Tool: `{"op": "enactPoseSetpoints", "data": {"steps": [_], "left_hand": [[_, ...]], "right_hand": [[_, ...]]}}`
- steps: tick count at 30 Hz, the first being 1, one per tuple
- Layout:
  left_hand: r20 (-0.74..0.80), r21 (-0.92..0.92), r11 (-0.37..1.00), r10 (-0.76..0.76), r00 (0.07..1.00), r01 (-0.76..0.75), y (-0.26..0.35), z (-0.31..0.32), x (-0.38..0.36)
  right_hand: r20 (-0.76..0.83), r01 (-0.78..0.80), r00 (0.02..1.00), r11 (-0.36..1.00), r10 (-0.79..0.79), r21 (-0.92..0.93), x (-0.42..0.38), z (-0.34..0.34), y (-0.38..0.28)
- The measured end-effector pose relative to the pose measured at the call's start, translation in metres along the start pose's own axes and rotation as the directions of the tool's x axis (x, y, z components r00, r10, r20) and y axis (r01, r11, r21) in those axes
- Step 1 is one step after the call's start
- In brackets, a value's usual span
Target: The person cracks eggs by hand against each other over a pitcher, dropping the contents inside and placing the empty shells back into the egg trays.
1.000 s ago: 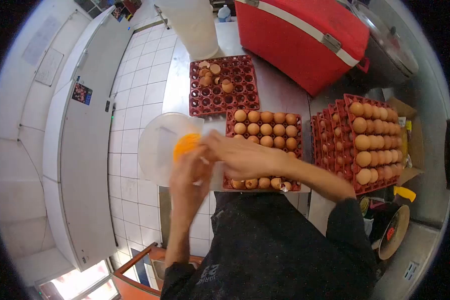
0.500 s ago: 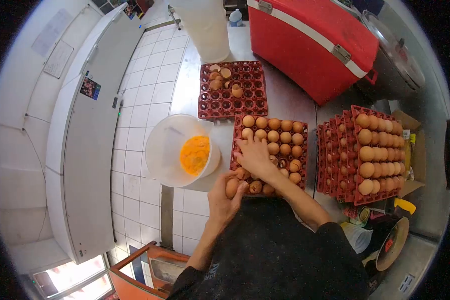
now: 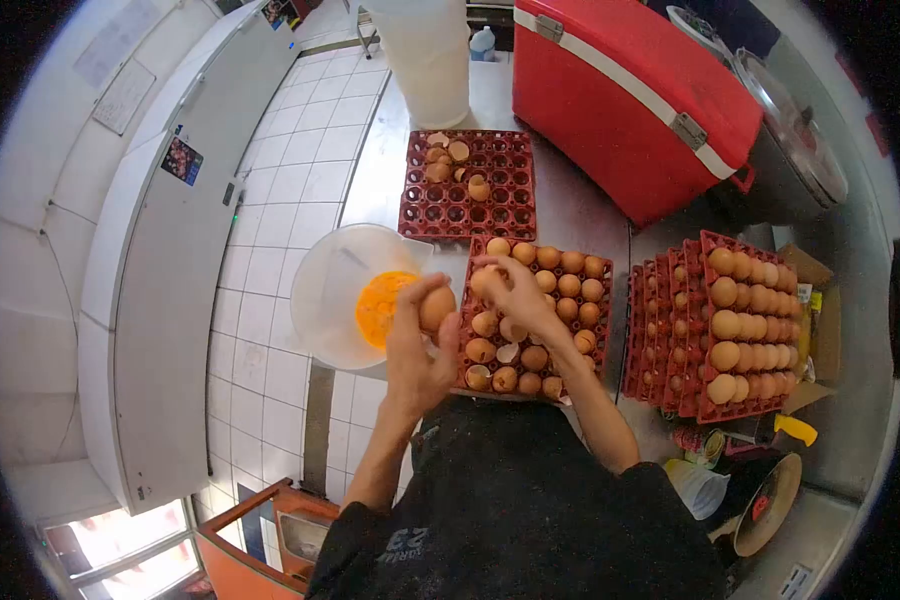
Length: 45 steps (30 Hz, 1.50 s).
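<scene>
My left hand (image 3: 415, 352) is closed round a brown egg (image 3: 437, 309), raised by the near right rim of the clear plastic bowl (image 3: 315, 270). Orange-yellow beaten egg (image 3: 378, 312) lies inside the bowl. Over the red egg tray (image 3: 602, 262), my right hand (image 3: 526, 300) has its fingers on another egg (image 3: 486, 282), which appears lifted from its cup. Brown eggs fill much of this tray, and several cracked shells (image 3: 478, 377) sit in its near left cups. Behind it, a second red tray (image 3: 470, 222) holds a few broken shells (image 3: 440, 160).
A stack of full egg trays (image 3: 705, 330) stands at the right. The red cooler (image 3: 630, 110) and a tall translucent container (image 3: 420, 70) stand at the back. A yellow-handled tool (image 3: 795, 430) and a pan (image 3: 770, 505) lie near right. White freezers (image 3: 170, 280) line the left.
My left hand has risen from the tray's near left corner toward the bowl with its egg. My right hand has shifted slightly and now grips an egg at the tray's left side.
</scene>
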<state>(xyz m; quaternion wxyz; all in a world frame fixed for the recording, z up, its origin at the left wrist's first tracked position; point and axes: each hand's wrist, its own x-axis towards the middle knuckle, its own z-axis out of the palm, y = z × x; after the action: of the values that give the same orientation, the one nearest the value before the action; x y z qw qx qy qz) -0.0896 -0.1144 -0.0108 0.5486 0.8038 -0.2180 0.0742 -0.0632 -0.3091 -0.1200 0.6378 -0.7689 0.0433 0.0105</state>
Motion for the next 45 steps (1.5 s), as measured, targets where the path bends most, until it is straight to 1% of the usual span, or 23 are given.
{"op": "enactPoseSetpoints", "data": {"steps": [1, 2, 3, 4, 7, 10, 11, 13, 15, 17, 19, 20, 21, 23, 24, 26, 30, 35, 37, 38, 42, 44, 45], "left_hand": [[-0.029, 0.062, 0.994, 0.094, 0.995, -0.092, 0.001, -0.005, 0.007], [-0.024, 0.06, 0.994, 0.091, 0.996, -0.089, 0.0, -0.009, 0.014], [-0.166, 0.144, 0.971, 0.216, 0.962, -0.193, -0.001, -0.013, 0.02], [-0.292, 0.238, 0.929, 0.347, 0.891, -0.284, 0.0, -0.016, 0.024], [-0.544, 0.29, 0.912, 0.406, 0.734, -0.289, 0.002, -0.02, 0.034], [-0.304, 0.465, 0.861, 0.376, 0.875, -0.208, -0.01, -0.024, 0.041], [-0.296, 0.459, 0.862, 0.374, 0.879, -0.213, -0.014, -0.026, 0.039], [-0.422, 0.28, 0.958, 0.188, 0.887, -0.07, -0.022, -0.036, 0.033], [-0.473, 0.184, 0.981, 0.14, 0.87, -0.058, -0.028, -0.046, 0.028], [-0.348, -0.145, 0.977, -0.2, 0.916, 0.158, -0.032, -0.067, 0.024], [-0.214, -0.151, 0.963, -0.25, 0.944, 0.221, -0.037, -0.09, 0.024], [-0.11, 0.0, 0.982, -0.187, 0.976, 0.188, -0.041, -0.101, 0.025], [0.005, 0.146, 0.98, -0.134, 0.991, 0.132, -0.04, -0.106, 0.027], [0.034, 0.131, 0.981, -0.151, 0.988, 0.146, -0.03, -0.112, 0.028], [0.095, 0.147, 0.982, -0.137, 0.986, 0.122, -0.033, -0.119, 0.029], [0.13, 0.157, 0.983, -0.115, 0.985, 0.095, -0.04, -0.128, 0.028], [0.047, 0.267, 0.963, 0.009, 0.999, -0.021, -0.034, -0.13, 0.039], [-0.1, 0.269, 0.957, 0.145, 0.984, -0.114, -0.031, -0.136, 0.05], [-0.128, 0.45, 0.88, 0.232, 0.964, -0.152, -0.034, -0.142, 0.05], [-0.125, 0.448, 0.88, 0.233, 0.964, -0.155, -0.034, -0.143, 0.05], [-0.083, 0.456, 0.87, 0.25, 0.965, -0.186, -0.065, -0.144, 0.039], [-0.023, 0.445, 0.868, 0.255, 0.967, -0.218, -0.068, -0.14, 0.035], [-0.02, 0.445, 0.868, 0.254, 0.967, -0.219, -0.069, -0.138, 0.033]], "right_hand": [[0.003, -0.003, 1.0, 1.0, 0.003, -0.002, 0.0, -0.003, -0.019], [0.048, -0.055, 0.998, 0.919, 0.039, 0.389, 0.0, -0.003, -0.041], [0.096, -0.108, 0.994, 0.687, 0.056, 0.718, 0.0, -0.001, -0.06], [0.065, -0.09, 0.996, 0.569, 0.064, 0.818, 0.004, 0.009, -0.077], [0.073, -0.101, 0.994, 0.464, 0.078, 0.88, 0.005, 0.041, -0.124], [0.068, -0.11, 0.993, 0.544, 0.096, 0.832, 0.003, 0.089, -0.146], [0.08, -0.123, 0.991, 0.535, 0.103, 0.836, 0.006, 0.103, -0.143], [0.078, -0.125, 0.991, 0.521, 0.111, 0.844, 0.011, 0.11, -0.141], [0.269, -0.283, 0.957, 0.543, 0.107, 0.791, 0.013, 0.109, -0.137], [0.305, -0.297, 0.948, 0.577, 0.086, 0.761, 0.018, 0.107, -0.139], [0.347, -0.285, 0.932, 0.809, 0.108, 0.513, 0.023, 0.109, -0.143], [0.363, -0.191, 0.932, 0.881, 0.024, 0.432, 0.033, 0.114, -0.127], [0.354, -0.189, 0.935, 0.88, 0.025, 0.436, 0.035, 0.111, -0.128], [0.45, 0.032, 0.886, 0.984, -0.108, 0.173, 0.035, 0.105, -0.127], [0.447, 0.031, 0.888, 0.984, -0.107, 0.174, 0.038, 0.105, -0.125], [0.533, 0.36, 0.777, 0.931, -0.334, 0.06, 0.047, 0.108, -0.122], [0.658, 0.384, 0.715, 0.919, -0.237, -0.086, 0.056, 0.106, -0.15], [0.507, 0.587, 0.734, 0.797, -0.451, -0.142, 0.051, 0.105, -0.187], [0.49, 0.675, 0.68, 0.727, -0.545, -0.129, 0.053, 0.108, -0.183], [0.47, 0.753, 0.616, 0.647, -0.632, -0.117, 0.055, 0.11, -0.181], [0.49, 0.789, 0.586, 0.592, -0.646, -0.164, 0.061, 0.118, -0.151], [0.54, 0.839, 0.544, 0.435, -0.642, -0.327, 0.065, 0.125, -0.131], [0.539, 0.838, 0.545, 0.437, -0.642, -0.327, 0.064, 0.124, -0.128]]}}
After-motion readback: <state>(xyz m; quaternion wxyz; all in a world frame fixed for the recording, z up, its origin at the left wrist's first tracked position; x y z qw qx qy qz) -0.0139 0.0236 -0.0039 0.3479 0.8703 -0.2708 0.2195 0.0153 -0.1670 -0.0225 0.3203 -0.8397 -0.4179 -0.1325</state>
